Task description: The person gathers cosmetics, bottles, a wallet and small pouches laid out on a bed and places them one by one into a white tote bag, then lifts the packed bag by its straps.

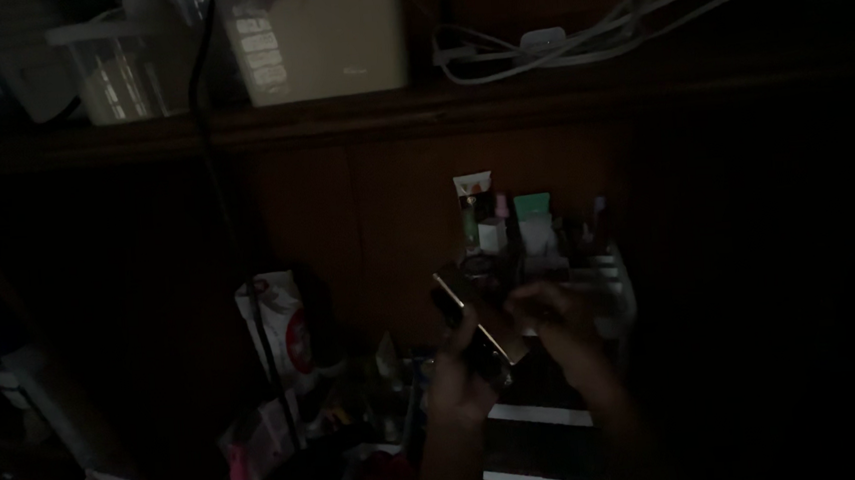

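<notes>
Gold-edged, the slim dark case (pixel 474 329) sits gripped in the left hand (pixel 460 378), its long axis running from 11 to 5 o'clock. At 3 o'clock the right hand (pixel 551 314) pinches something small, too dim to name. Beyond, at 12, stands a white organiser rack (pixel 605 268).

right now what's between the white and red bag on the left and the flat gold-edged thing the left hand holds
In the head view, mostly dark wood panelling; too dim to make out anything between the white and red bag and the gold-edged object in the left hand.
</notes>
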A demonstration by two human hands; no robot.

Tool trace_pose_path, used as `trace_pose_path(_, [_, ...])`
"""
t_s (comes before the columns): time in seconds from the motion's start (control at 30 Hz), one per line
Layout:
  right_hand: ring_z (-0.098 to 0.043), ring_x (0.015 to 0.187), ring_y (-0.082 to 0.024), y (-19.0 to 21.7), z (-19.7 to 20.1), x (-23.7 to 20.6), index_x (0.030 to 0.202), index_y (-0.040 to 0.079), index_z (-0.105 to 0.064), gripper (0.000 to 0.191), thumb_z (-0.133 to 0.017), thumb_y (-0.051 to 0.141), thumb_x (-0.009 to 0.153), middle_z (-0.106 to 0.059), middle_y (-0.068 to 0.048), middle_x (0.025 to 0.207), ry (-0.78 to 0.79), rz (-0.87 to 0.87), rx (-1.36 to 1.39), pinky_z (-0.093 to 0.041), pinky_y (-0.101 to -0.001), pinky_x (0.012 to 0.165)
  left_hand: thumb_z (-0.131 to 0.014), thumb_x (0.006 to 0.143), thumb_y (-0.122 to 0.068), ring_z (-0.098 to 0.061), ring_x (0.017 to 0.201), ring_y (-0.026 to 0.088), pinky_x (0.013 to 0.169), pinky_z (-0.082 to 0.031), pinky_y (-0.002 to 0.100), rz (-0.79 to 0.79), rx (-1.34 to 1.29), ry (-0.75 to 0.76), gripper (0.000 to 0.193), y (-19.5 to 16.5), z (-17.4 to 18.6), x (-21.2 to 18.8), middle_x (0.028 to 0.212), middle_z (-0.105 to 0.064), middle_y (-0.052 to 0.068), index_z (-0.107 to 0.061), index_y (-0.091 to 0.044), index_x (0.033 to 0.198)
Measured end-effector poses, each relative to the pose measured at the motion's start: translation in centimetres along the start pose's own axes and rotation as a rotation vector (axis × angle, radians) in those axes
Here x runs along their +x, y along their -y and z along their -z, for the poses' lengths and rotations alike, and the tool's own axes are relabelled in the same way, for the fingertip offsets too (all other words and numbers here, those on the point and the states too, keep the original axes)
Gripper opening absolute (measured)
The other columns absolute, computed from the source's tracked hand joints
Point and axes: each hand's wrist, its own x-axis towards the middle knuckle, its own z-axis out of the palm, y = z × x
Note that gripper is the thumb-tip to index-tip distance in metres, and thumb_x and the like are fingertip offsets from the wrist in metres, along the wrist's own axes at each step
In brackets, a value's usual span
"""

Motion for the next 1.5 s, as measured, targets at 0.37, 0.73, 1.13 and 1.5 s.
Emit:
trace_pose_path(0.37, [-0.066, 0.100, -0.020, 2.0, 4.9, 6.3, 0.126, 0.008, -0.066, 0.030, -0.065, 0.021, 0.099, -0.070, -0.008, 0.110, -0.401, 0.118, -0.817, -0.054, -0.0347, 0.085, -0.066, 0.102, -0.024, -0.067, 0.078, 0.013, 0.068, -0.057, 0.026, 0.045, -0.325, 0.193, 0.023, -1.1, 3.9, -1.1, 0.090, -0.067, 0.003, -0.059, -0.009, 0.119])
trace_pose_path(0.73, [-0.063, 0.089, -0.025, 6.3, 5.0, 9.5, 0.120, 0.001, -0.063, 0.022, -0.059, 0.020, 0.109, -0.066, -0.013, 0.098, -0.460, 0.248, -0.767, -0.055, -0.0396, 0.075, -0.071, 0.092, -0.027, -0.072, 0.075, 0.019, 0.065, -0.059, 0.034, 0.055, -0.042, -0.208, 0.025, -0.4, 1.9, -1.1, 0.087, -0.073, 0.004, -0.064, -0.012, 0.111])
trace_pose_path(1.13, [-0.064, 0.083, -0.020, 1.0, 0.3, 1.2, 0.123, 0.008, -0.061, 0.025, -0.048, 0.018, 0.104, -0.067, -0.007, 0.104, 0.018, -0.040, 0.749, -0.054, -0.0346, 0.067, -0.067, 0.098, -0.030, -0.069, 0.082, 0.019, 0.070, -0.058, 0.035, 0.047, -0.069, -0.212, 0.025, -2.6, -4.2, -2.3, 0.092, -0.070, 0.003, -0.065, -0.010, 0.112])
trace_pose_path(1.5, [-0.061, 0.069, -0.016, -2.5, -8.4, -2.8, 0.123, 0.004, -0.064, 0.030, -0.051, 0.026, 0.109, -0.065, -0.005, 0.090, 0.122, -0.618, 0.895, -0.051, -0.0318, 0.055, -0.065, 0.092, -0.031, -0.068, 0.085, 0.021, 0.071, -0.057, 0.035, -0.061, -0.131, -0.358, 0.038, -8.9, -12.8, -11.9, 0.096, -0.071, 0.008, -0.065, -0.006, 0.120])
